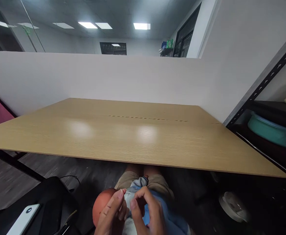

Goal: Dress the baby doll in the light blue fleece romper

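Note:
Both hands are raised over the lap, in front of the table's near edge. My left hand [112,210] is closed, thumb pressed against the curled forefinger; anything in that pinch is too small to make out. A short gap to its right, my right hand [150,209] curls with thumb and forefinger brought together, and what they may hold is hidden. Below them lies white and blue cloth [130,195] on the lap. Beside my left hand is a smooth, rounded orange-brown object [102,204], partly covered by the hand.
A wooden table [123,140] stretches ahead to a low white wall [133,76]. At lower left, a white phone-like object [22,220] lies on a black seat [52,195]. On the right, a dark metal shelf holds a teal basin [272,132]. A white round container [233,205] sits below.

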{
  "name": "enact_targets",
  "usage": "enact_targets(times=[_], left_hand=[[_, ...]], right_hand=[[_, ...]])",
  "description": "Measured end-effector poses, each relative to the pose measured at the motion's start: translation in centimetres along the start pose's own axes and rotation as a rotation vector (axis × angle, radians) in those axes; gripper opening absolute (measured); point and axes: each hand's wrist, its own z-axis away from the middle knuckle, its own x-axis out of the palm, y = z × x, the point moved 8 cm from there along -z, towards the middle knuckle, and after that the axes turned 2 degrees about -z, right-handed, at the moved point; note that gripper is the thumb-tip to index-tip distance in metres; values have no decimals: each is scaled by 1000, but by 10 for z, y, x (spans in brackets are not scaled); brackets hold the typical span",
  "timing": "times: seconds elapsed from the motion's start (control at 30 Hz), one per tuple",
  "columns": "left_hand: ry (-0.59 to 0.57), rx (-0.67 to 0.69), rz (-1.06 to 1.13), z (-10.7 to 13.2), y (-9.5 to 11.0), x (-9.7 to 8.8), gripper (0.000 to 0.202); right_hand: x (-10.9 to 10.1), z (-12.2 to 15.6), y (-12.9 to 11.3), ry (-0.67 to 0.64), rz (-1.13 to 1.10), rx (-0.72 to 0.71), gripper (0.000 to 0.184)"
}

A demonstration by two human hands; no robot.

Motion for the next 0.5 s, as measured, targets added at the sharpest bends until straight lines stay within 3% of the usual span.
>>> enact_targets(times=[0.13,0.2,0.37,0.5], left_hand=[[-65,-56,-78,5,-13,-1,40],[-92,-64,-124,6,-17,-7,43],[-88,-9,-264,8,-16,-35,53],[-50,-56,-151,2,-17,-58,52]], right_hand=[[6,-1,0,-7,118,-105,33],[10,2,-2,-79,165,-194,32],[13,18,10,-274,284,-290,28],[10,24,23,-331,299,-253,26]])
